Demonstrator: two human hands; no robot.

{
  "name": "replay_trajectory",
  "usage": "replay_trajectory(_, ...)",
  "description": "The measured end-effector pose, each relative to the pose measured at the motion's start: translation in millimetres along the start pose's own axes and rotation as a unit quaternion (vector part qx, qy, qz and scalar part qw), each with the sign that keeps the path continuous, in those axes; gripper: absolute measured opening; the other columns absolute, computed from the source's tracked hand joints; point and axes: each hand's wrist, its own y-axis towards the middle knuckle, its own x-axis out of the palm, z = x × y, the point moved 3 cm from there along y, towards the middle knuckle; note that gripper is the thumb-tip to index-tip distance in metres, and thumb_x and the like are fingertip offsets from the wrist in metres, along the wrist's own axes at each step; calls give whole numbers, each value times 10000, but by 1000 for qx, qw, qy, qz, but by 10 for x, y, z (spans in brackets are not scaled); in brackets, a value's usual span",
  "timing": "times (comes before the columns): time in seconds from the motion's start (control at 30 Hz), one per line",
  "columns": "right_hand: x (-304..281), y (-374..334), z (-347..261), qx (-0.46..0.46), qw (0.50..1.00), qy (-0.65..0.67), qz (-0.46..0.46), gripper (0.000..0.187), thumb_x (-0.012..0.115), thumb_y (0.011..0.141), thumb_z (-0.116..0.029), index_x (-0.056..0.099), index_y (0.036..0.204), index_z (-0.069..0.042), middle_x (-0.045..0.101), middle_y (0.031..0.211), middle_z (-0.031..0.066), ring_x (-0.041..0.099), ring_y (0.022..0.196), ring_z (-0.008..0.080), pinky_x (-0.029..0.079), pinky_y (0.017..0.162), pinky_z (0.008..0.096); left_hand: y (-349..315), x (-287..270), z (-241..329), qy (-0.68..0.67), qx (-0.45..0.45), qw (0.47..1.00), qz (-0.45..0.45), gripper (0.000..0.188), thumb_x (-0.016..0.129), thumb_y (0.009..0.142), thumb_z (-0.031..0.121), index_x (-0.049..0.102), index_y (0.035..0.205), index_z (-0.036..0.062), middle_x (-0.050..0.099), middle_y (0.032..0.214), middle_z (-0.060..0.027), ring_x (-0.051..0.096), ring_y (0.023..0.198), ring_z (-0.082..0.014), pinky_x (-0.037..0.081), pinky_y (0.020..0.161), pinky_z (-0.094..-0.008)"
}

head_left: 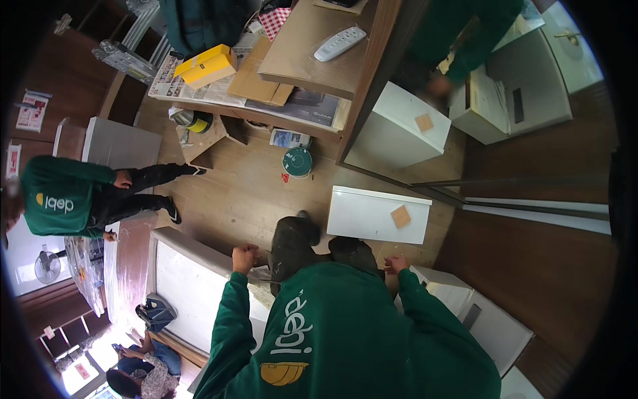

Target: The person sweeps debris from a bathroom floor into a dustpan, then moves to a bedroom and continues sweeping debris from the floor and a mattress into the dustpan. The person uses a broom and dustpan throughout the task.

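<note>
My left hand (244, 258) is closed beside my left knee, its fingers curled; what they hold, if anything, I cannot make out. My right hand (396, 265) hangs by my right knee, fingers apart and loosely bent, with nothing visible in it. In front of my knees a long white panel or drawer box (359, 213) lies on the floor. A small tan square piece (401, 216) rests on its right part. White drawer units (445, 287) stand close by my right hand. Left of my left hand is a large white-topped, framed piece (193, 292).
A mirror (425, 86) at front right reflects the white box. Ahead are a shelf with a remote-like white object (340, 44), a yellow box (206, 66) and a green-lidded bucket (297, 161). One person (66, 196) stands at left; another (149, 366) sits at lower left.
</note>
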Motion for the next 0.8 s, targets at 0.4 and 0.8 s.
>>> replay_trajectory(0.4,1376,-484,-462,-20,996,-89,-17,323,660,829,-257,658,963,37,672,848,132,657,684,219,548,561,351,427,-915,-1428,-41,-128,990,38,167,541,678,62,688,662,-14,649,621,-126,618,598,-181,492,624,-323)
replay_trajectory(0.8,2916,-1007,-1522,-177,948,-236,119,291,626,787,-300,713,937,-66,691,906,144,659,874,273,502,816,358,1653,-2507,-1815,-328,-179,927,36,253,375,805,-50,624,772,-16,596,651,-103,597,517,-205,486,436,-327)
